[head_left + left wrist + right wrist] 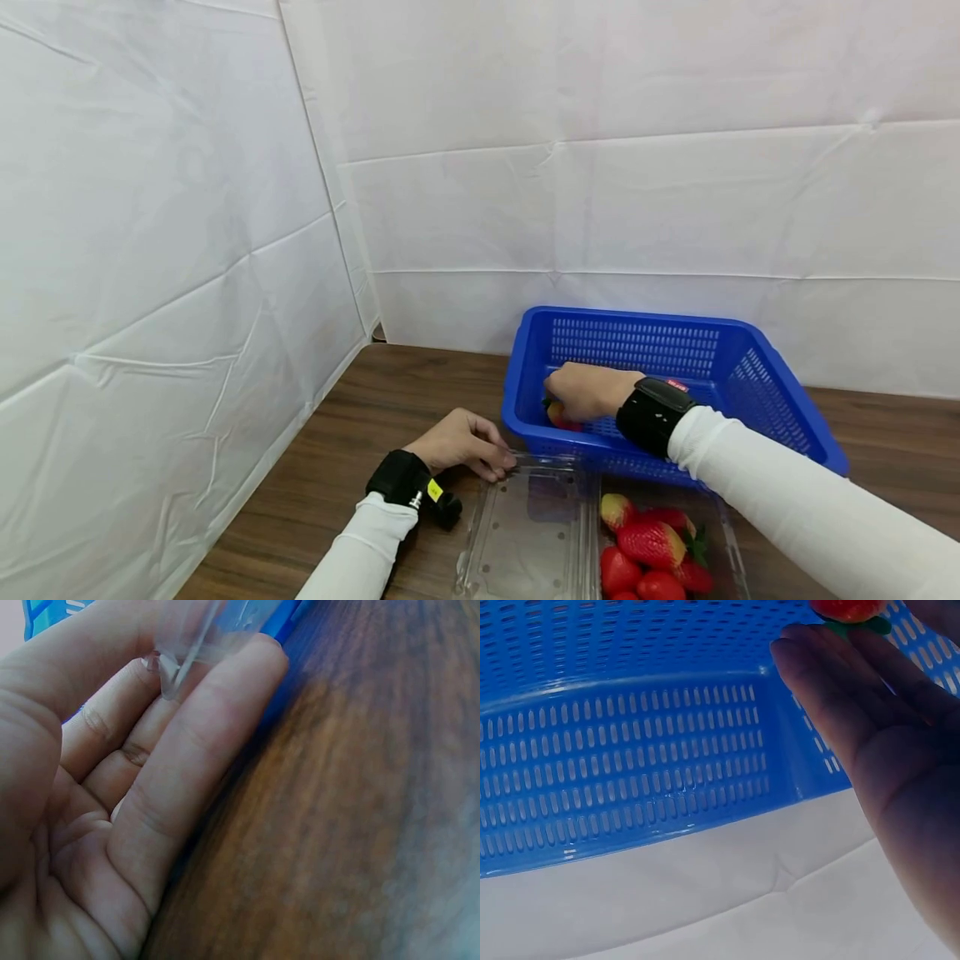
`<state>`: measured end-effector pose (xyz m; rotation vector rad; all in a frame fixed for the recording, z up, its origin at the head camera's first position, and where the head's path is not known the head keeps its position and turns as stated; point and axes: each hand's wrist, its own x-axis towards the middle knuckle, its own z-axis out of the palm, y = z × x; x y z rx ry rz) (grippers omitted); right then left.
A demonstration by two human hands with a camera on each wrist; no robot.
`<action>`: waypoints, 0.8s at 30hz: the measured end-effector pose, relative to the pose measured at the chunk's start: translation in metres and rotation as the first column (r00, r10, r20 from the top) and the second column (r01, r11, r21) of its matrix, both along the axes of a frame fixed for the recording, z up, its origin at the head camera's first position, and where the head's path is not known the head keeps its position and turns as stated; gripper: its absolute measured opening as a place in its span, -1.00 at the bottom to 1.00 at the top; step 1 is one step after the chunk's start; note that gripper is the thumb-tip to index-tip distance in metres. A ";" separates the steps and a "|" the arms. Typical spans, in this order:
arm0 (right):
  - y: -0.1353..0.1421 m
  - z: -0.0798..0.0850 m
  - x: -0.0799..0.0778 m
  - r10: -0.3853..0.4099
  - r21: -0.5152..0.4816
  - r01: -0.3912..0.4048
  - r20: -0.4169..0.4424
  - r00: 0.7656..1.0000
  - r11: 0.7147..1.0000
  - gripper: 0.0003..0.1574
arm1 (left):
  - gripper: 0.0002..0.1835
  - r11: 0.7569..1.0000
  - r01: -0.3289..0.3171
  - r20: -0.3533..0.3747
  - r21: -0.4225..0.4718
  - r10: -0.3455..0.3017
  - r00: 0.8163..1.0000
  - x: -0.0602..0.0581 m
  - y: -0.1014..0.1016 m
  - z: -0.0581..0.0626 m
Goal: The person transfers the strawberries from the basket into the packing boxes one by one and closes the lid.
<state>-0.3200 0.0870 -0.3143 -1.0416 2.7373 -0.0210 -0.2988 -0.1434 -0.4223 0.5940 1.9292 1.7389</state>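
Note:
My right hand (592, 389) reaches down inside the blue basket (813, 433), near its left end. It holds a red strawberry (561, 415) by the fingers; the right wrist view shows this strawberry (849, 609) at the top edge, green leaves against the fingertips. With thumb and fingers, my left hand (461, 443) pinches the far left corner of a clear plastic clamshell lid (525, 533). In the left wrist view the clear plastic edge (184, 656) sits between thumb and forefinger. Several strawberries (651, 543) lie in the clamshell's other half, right of the lid.
The clamshell lies on a brown wooden table (322, 492), just in front of the basket. White sheeting (637, 208) hangs behind the basket, and more stands along the table's left side. A small red label shows by the right wrist.

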 end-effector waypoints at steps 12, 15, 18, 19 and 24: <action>-0.011 -0.002 -0.004 0.004 0.067 -0.004 0.002 1.000 0.998 -0.74 | -0.85 1.000 -0.001 0.005 -0.003 0.001 1.000 -0.001 0.000 0.000; -0.013 -0.003 -0.006 0.005 0.081 -0.005 0.003 1.000 0.997 -0.75 | -0.85 1.000 -0.007 0.004 -0.005 0.007 1.000 -0.001 0.000 -0.001; -0.015 -0.003 -0.007 0.000 0.093 -0.001 0.009 1.000 0.996 -0.76 | -0.86 1.000 -0.009 0.004 -0.007 0.009 1.000 -0.001 0.000 -0.001; -0.016 -0.003 -0.007 0.003 0.096 -0.004 0.009 1.000 0.995 -0.76 | -0.86 1.000 -0.009 0.005 -0.007 0.009 1.000 -0.001 0.000 -0.001; -0.018 -0.004 -0.006 0.010 0.100 -0.011 0.004 1.000 0.995 -0.75 | -0.86 1.000 -0.003 0.000 0.001 0.003 1.000 -0.001 0.000 -0.001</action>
